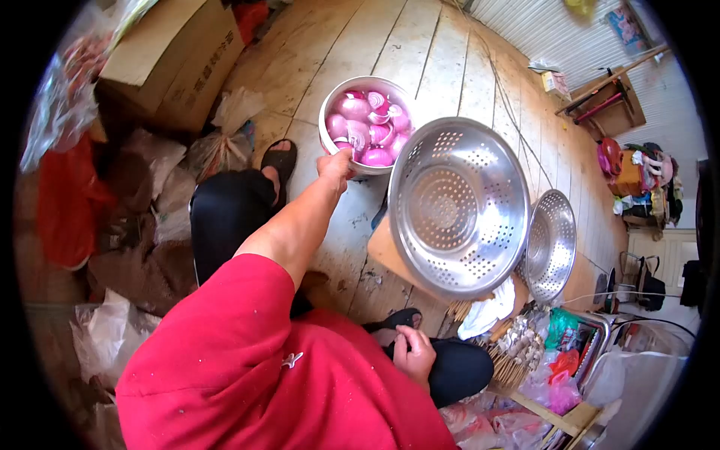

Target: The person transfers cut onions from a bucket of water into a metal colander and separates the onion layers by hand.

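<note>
My left hand (337, 166) grips the near rim of a white bucket (327, 105) at the upper middle of the view. Peeled and cut red onions (375, 124) fill it. My right hand (414, 354) rests on my right knee with its fingers curled in, and I see nothing in it. To the right of the bucket, a large steel colander (446, 196) tilts toward me, above a tan board or stool top (390, 251). Its inside shows only holes and bare metal. A second steel colander (551, 244) stands partly behind it.
Skewered food (521, 341) lies beside a white cloth (487, 309) at lower right, near coloured plastic bags (559, 382). A cardboard box (172, 64) and crumpled plastic bags (225, 146) crowd the left. Worn floorboards (442, 49) stretch ahead, with a cable across them.
</note>
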The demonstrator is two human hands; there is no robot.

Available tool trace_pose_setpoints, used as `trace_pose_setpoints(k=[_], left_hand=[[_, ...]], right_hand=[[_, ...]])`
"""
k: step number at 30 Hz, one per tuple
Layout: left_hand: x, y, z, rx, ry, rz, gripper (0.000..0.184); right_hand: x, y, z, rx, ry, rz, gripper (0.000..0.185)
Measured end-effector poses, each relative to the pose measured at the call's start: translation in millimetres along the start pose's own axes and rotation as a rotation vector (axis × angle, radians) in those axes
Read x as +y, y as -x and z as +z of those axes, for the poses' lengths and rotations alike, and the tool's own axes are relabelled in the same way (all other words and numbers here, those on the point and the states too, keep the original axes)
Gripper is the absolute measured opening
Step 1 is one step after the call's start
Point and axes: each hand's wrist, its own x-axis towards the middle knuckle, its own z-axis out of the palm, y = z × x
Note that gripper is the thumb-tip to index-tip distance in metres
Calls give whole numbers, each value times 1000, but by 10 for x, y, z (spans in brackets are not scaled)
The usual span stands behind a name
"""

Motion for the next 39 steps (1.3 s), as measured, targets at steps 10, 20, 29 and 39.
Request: trace_pose_setpoints(k=[10, 20, 29, 39], left_hand=[[-459, 753, -1078, 97, -46, -26, 27], [-721, 1319, -1692, 88, -273, -223, 30], [-342, 2113, -1815, -478, -601, -263, 38], [-120, 1245, -670, -482, -1497, 742, 30]], right_hand=[[106, 399, 209, -97, -40, -41, 11], [144, 546, 414, -153, -23, -81, 12], [234, 500, 532, -155, -83, -53, 12], [372, 558, 398, -189, -46, -28, 13]])
